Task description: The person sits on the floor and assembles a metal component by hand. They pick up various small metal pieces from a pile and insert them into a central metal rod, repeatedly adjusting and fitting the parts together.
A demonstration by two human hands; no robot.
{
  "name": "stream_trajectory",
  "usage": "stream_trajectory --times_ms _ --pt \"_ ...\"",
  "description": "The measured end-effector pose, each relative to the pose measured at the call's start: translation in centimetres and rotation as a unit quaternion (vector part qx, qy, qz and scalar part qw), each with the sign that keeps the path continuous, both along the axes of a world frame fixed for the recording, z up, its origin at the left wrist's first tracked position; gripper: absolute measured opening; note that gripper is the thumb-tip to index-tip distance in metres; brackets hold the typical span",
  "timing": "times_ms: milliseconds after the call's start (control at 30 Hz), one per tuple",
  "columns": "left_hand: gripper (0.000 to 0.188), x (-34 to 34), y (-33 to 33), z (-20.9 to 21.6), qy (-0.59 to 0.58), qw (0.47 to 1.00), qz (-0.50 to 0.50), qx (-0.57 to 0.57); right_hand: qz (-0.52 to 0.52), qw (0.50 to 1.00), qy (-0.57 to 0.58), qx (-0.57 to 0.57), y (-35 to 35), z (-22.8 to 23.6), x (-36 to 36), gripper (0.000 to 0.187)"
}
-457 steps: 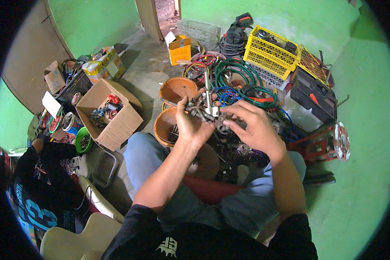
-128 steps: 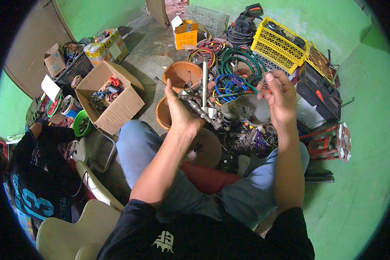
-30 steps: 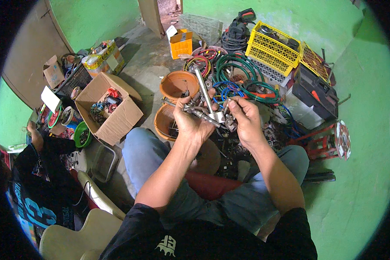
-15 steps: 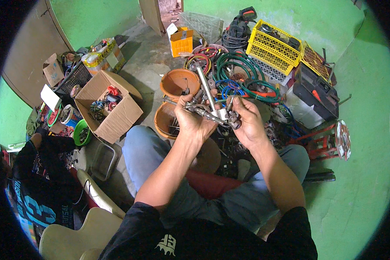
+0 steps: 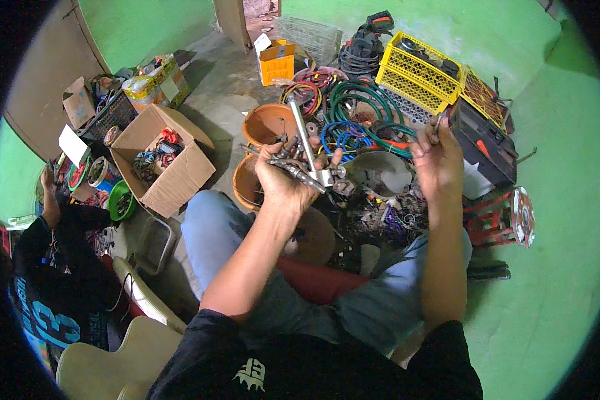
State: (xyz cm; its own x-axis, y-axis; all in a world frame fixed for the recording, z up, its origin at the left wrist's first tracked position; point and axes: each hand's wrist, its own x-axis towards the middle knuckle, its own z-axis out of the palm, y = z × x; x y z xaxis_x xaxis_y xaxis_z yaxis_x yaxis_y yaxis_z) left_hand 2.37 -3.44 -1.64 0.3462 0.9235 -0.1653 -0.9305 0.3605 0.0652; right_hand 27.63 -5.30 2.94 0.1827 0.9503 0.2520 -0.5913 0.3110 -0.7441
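Head view: cupping silvery tubular metal parts (image 5: 303, 137) in left hand (image 5: 284, 183) (partly hidden); pinching indistinct dark piece (image 5: 437, 121) in right hand (image 5: 439, 160).

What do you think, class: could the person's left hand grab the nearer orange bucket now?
Probably not: the left hand is full of metal parts, though the nearer orange bucket looks close.

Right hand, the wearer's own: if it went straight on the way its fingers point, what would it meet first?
Probably the yellow crate, lined up beyond the right hand. Depth is unclear: it might pass above that, or brush the black toolbox close alongside.
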Motion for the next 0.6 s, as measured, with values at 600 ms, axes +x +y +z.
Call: stream_trajectory --times_ms 600 --pt "0.051 0.4 0.2 -1.0 0.009 1.0 0.001 0.009 -0.147 0.665 -0.7 -0.214 4.4 -10.5 4.3 0.019"
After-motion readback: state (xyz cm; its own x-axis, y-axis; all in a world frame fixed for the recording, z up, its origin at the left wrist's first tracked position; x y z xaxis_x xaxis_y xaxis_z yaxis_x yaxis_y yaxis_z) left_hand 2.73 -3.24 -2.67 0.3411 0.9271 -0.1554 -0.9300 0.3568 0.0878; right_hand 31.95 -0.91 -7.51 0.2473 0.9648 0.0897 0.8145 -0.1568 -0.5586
